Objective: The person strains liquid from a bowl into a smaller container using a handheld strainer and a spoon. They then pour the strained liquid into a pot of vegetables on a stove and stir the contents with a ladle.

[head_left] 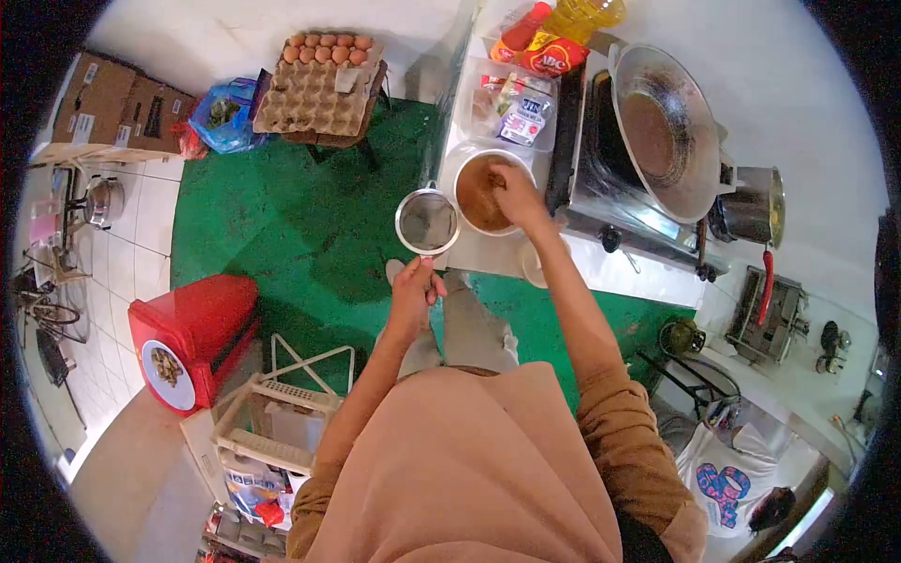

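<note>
My left hand [414, 295] is closed round the handle of a round fine-mesh strainer [428, 222], held level over the green floor beside the counter's edge. No food shows in its mesh. Just right of the strainer, a white tub [459, 192] with reddish-brown contents [481, 199] stands on the counter. Inside the tub's rim, my right hand [516, 195] reaches down with its fingers drawn together at the contents. Whatever those fingers hold is hidden. A pale round lid or dish [533, 265] lies partly under my right forearm.
A large wok [657, 141] sits on the gas stove [619, 206], right of the tub. Behind the tub is a clear container with packets [526, 111]. An egg tray [314, 98] rests on a stool at far left. A red bin [202, 328] stands left.
</note>
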Demonstrator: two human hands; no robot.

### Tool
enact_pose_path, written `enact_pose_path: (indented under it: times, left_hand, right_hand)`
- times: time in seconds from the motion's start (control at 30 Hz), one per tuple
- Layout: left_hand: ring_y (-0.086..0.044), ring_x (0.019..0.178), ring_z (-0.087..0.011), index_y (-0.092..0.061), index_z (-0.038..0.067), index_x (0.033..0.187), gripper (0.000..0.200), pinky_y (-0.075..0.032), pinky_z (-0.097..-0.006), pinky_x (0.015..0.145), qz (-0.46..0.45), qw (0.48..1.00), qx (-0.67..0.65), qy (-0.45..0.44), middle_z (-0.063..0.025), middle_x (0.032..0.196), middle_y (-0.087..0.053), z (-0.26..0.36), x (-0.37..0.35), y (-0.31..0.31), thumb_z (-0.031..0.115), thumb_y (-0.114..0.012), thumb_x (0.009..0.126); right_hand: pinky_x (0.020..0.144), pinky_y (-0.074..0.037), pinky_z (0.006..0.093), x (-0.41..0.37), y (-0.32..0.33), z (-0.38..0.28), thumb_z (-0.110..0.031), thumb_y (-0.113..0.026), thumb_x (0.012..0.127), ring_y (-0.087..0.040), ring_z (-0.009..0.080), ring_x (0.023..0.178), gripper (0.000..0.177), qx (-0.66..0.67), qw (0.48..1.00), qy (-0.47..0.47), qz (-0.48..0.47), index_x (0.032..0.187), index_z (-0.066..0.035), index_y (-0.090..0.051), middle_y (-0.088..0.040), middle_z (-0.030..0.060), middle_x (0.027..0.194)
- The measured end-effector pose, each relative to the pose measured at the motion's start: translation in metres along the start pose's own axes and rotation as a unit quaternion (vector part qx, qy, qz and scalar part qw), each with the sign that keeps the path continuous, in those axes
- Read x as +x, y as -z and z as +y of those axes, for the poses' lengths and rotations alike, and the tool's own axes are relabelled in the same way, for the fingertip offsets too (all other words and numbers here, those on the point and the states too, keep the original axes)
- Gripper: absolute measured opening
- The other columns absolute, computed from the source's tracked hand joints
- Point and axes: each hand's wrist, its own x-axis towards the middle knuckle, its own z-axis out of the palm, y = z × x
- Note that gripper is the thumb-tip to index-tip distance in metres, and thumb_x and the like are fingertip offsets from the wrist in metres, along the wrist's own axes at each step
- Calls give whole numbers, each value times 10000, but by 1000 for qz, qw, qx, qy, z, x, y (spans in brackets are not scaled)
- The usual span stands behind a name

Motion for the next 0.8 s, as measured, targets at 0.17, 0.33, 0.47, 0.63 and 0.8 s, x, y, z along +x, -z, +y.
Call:
enact_pose_path:
  times: [0.17, 0.33, 0.47, 0.63, 0.8]
  left_hand:
    - [-375, 494, -53, -584, 64, 1038, 298, -307, -198, 481, 1, 1000, 10, 3, -14, 589, -536, 3, 0, -1, 314, -437, 971]
    - [-376, 497, -50, -584, 57, 1052, 307, -302, -198, 479, 8, 1000, 10, -10, -11, 588, -533, -3, 4, 3, 311, -430, 974]
    - [-376, 497, -47, -582, 48, 1066, 316, -306, -196, 482, -6, 999, 13, -29, -9, 588, -532, -2, 4, 3, 305, -421, 978]
    - [-373, 497, -50, -582, 45, 1073, 316, -303, -194, 482, -14, 1000, 14, -10, -12, 589, -529, -3, 5, -1, 299, -419, 978]
    - [-366, 496, -56, -578, 63, 1094, 303, -296, -197, 476, -8, 1000, 2, -6, -26, 617, -549, -10, 8, 2, 306, -446, 971]
  right_hand:
    - [1047, -346, 372, -19, -56, 13, 8, -493, 761, -497, 320, 1179, 434, -167, 965, 125, 160, 1187, -33, -569, -547, 188, 1233]
    - [997, -382, 410, -40, 2, -26, 54, -477, 750, -521, 354, 1113, 451, -46, 997, 7, 57, 1176, -56, -575, -561, 211, 1177]
    - [912, -436, 440, -32, 16, -35, 78, -495, 715, -564, 378, 991, 424, -16, 993, -57, 105, 1103, -58, -601, -591, 211, 1082]
    - [779, -473, 446, -26, -20, -1, 74, -516, 705, -587, 376, 850, 235, -80, 958, 147, 235, 904, -24, -595, -606, 179, 914]
    - [734, -470, 440, -40, -12, -7, 74, -538, 698, -589, 375, 820, 154, -20, 977, 91, 190, 822, -8, -580, -601, 169, 884]
